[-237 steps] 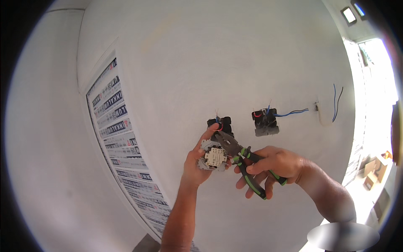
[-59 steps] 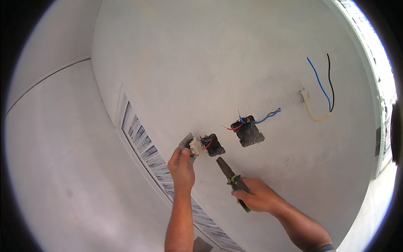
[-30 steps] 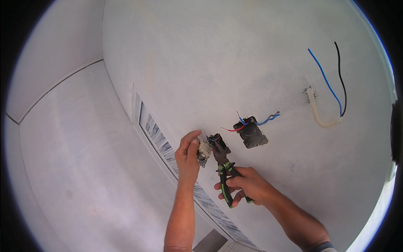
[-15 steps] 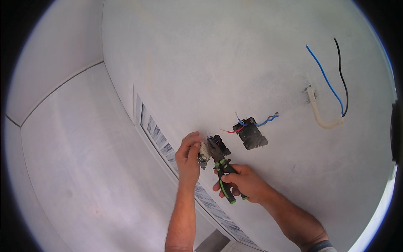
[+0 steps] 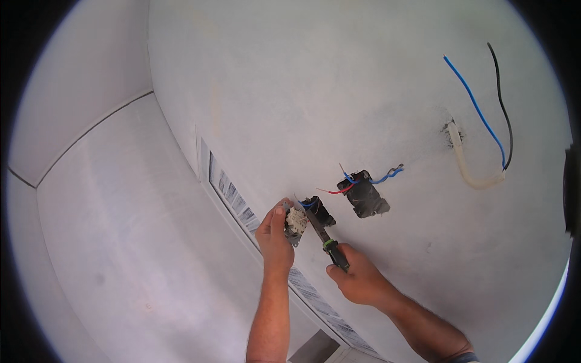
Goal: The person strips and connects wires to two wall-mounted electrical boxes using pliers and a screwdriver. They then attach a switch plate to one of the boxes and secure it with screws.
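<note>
My left hand [image 5: 276, 237] is closed on a wiring device insert [image 5: 296, 223], a pale block in a grey metal frame, probably a switch or socket. It sits just left of a small black wall box [image 5: 321, 212], from which thin blue and red wires stick out. My right hand [image 5: 361, 277] grips black-and-green pliers [image 5: 333, 249] seen edge-on, their jaws up against the wires at this box. Whether the jaws have a wire between them cannot be made out.
Up and right is a second black wall box [image 5: 367, 196] with blue and red wires, some bare-ended. Farther right, a pale cable [image 5: 463, 166] leaves a hole in the wall, splitting into a blue wire [image 5: 475, 106] and a black wire [image 5: 500, 88]. A window frame [image 5: 233, 202] runs along the left.
My right hand has turned the pliers, so their spread handles now appear edge-on. My left hand has tilted the insert, showing more of its pale back. The view has shifted slightly.
</note>
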`<state>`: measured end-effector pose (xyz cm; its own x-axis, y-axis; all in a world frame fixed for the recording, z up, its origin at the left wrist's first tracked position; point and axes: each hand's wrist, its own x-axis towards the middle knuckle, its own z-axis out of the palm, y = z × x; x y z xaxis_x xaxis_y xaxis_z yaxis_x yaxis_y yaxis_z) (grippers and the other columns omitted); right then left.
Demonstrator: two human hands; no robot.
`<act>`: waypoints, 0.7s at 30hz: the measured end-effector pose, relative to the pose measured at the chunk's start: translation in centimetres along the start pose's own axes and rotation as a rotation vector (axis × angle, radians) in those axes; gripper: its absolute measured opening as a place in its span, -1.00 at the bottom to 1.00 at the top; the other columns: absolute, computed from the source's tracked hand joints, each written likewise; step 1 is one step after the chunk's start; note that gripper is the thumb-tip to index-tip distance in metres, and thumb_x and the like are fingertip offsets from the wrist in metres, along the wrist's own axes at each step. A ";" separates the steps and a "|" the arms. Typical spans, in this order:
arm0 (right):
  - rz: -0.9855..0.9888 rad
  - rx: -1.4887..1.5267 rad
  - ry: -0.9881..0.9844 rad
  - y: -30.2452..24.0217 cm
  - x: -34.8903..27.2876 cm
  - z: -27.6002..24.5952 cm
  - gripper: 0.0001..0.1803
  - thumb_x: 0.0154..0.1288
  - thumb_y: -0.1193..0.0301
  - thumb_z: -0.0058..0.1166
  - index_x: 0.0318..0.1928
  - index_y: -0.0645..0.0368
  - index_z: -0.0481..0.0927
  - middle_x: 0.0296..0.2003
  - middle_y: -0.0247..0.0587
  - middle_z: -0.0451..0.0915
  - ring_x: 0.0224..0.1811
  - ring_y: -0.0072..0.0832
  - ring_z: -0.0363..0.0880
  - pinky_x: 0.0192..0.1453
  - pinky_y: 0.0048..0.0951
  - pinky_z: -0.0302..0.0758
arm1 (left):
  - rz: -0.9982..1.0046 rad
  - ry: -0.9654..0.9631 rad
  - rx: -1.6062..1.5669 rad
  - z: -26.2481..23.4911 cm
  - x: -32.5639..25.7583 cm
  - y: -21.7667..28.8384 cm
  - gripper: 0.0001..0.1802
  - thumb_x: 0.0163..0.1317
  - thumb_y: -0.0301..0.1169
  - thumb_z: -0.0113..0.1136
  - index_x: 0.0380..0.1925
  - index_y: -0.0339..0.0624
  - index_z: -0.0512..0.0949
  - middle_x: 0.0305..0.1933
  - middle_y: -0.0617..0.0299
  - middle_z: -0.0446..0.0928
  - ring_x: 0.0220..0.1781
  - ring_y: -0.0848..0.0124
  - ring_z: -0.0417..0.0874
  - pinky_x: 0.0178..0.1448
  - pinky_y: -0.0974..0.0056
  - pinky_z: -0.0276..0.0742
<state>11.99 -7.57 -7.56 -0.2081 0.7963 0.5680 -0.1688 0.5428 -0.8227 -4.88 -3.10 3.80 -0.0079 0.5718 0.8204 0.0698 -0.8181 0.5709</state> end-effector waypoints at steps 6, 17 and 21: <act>-0.003 0.003 0.027 0.2 0.0 0.1 -0.48 0.45 0.30 0.13 0.28 0.35 0.41 -0.14 0.19 0.67 -0.08 0.00 0.70 0.08 -0.10 0.54 | 0.022 -0.015 0.020 0.1 -0.3 0.1 -0.49 0.57 -0.19 0.20 0.18 -0.52 0.60 0.13 -0.02 0.70 0.12 0.29 0.75 0.22 0.22 0.69; 0.026 0.129 -0.066 1.0 0.6 -0.7 -0.43 0.43 0.28 0.15 0.31 0.37 0.41 -0.05 0.14 0.68 0.00 -0.15 0.68 0.14 -0.16 0.52 | 0.104 0.009 -0.018 0.8 -0.8 -1.1 -0.41 0.57 -0.12 0.18 0.27 -0.51 0.50 0.16 -0.01 0.67 0.16 0.30 0.72 0.27 0.20 0.67; -0.042 0.007 -0.025 0.9 0.4 -0.6 -0.44 0.44 0.31 0.13 0.32 0.37 0.39 -0.06 0.18 0.67 -0.06 -0.14 0.70 0.10 -0.14 0.54 | 0.146 0.007 -0.086 0.8 -0.9 -1.9 -0.43 0.57 -0.13 0.17 0.29 -0.45 0.49 0.15 0.00 0.67 0.16 0.30 0.72 0.25 0.18 0.68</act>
<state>12.36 -6.62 -8.04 -0.2250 0.7659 0.6023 -0.1849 0.5734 -0.7981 -4.22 -2.02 1.96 -0.0112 0.4459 0.8950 -0.0153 -0.8950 0.4458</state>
